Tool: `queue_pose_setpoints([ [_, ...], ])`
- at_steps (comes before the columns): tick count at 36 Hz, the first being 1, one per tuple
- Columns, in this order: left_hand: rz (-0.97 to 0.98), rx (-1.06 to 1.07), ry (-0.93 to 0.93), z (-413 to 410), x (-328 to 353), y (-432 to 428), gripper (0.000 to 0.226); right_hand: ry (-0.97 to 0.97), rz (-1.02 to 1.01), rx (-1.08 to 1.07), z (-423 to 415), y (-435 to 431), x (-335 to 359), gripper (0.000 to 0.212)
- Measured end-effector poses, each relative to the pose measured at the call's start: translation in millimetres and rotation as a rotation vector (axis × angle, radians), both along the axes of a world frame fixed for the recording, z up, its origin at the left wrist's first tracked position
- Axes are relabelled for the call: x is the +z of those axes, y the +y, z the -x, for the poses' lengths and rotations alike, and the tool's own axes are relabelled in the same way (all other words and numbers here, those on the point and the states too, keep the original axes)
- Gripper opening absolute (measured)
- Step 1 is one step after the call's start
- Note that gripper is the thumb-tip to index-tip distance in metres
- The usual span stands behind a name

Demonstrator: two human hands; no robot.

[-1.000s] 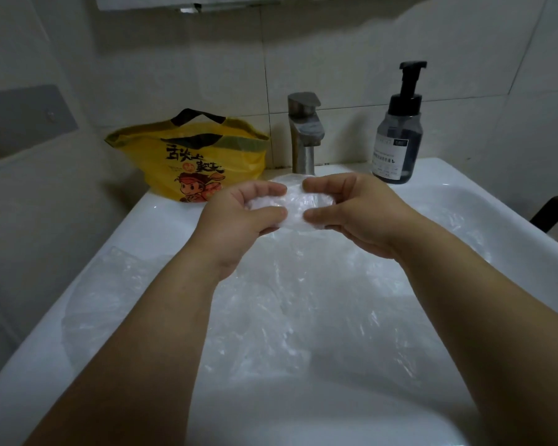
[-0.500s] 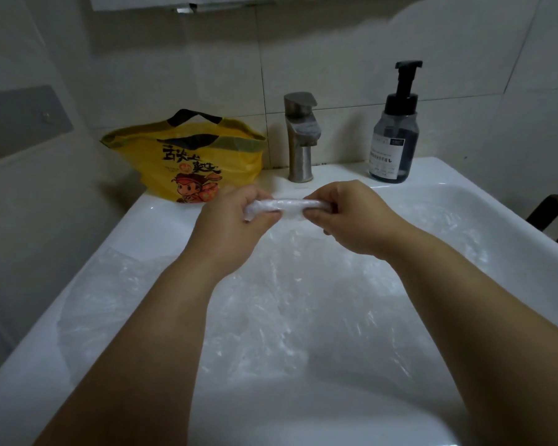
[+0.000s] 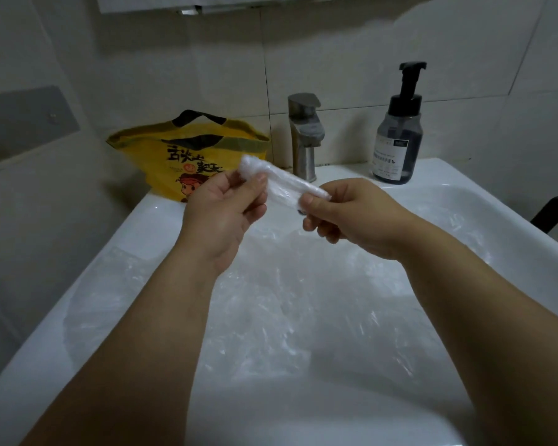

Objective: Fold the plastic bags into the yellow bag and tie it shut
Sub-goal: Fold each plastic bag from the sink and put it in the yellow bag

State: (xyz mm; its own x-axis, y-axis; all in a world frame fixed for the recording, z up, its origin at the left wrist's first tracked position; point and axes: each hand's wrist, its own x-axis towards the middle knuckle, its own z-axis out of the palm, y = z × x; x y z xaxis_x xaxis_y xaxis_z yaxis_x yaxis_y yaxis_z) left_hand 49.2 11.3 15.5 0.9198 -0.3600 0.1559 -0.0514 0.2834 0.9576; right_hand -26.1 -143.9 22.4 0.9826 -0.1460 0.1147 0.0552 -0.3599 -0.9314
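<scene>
White tiles back a white sink [image 3: 161,220]. Above its basin, the left hand [image 3: 219,214] and right hand [image 3: 351,214] each pinch one end of a folded plastic bag [image 3: 284,185], rolled into a strip. Loose plastic bags [image 3: 271,317] lie in the basin at 6 o'clock. On the ledge the yellow bag [image 3: 187,156] stands open at 10 o'clock, the tap [image 3: 305,136] at 12 and the soap bottle [image 3: 397,143] at 1.

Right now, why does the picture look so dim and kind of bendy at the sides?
Head view: the light is dim and soft, with no hard shadows; the wide lens bows the sink rim toward the edges; small glints shine on the loose plastic lying inside it; the folded bag pinched by the left hand and right hand looks slightly smeared.
</scene>
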Motion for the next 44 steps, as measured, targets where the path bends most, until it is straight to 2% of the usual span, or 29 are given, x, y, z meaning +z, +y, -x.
queue_pose_setpoints([
  [3,0.162,-0.059,0.054,1.0,1.5,-2.8,0.012,0.05,-0.067,0.071,1.4,6.3,1.9,0.019],
  [5,0.227,-0.192,0.091,4.1,1.7,-4.6,0.031,0.04,-0.132,0.107,2.0,10.2,2.3,0.021],
  [8,0.022,-0.375,0.081,14.4,-2.1,-10.3,0.061,0.027,-0.165,0.158,2.2,16.7,-0.8,0.023],
  [10,-0.149,-0.385,0.026,21.2,-4.8,-14.4,0.054,0.031,-0.112,0.174,2.0,21.5,-3.5,0.019],
  [12,-0.223,-0.348,0.01,24.1,-5.1,-16.6,0.036,0.042,-0.072,0.194,1.9,23.6,-4.6,0.017],
  [13,-0.235,-0.335,0.005,24.6,-4.6,-16.5,0.034,0.054,-0.065,0.207,2.3,23.4,-4.0,0.019],
  [20,-0.196,-0.38,0.034,26.1,-0.5,-13.0,0.046,0.144,-0.19,0.305,5.1,20.9,0.2,0.027],
  [24,-0.198,-0.382,0.03,23.9,-1.5,-13.1,0.05,0.092,-0.082,0.221,2.9,23.4,-1.6,0.033],
  [31,0.141,-0.246,0.189,6.1,7.4,-3.2,0.061,0.121,-0.109,0.213,3.9,21.1,-1.1,0.023],
  [36,0.278,-0.143,0.304,6.6,9.0,-5.9,0.036,0.129,-0.085,0.204,2.5,21.5,-2.1,0.024],
  [39,0.31,-0.11,0.33,7.0,7.9,-8.4,0.036,0.138,-0.069,0.203,1.3,21.8,-2.8,0.024],
  [44,0.248,-0.108,0.286,6.7,6.1,-7.0,0.061,0.152,-0.102,0.2,1.9,20.1,-0.4,0.024],
])
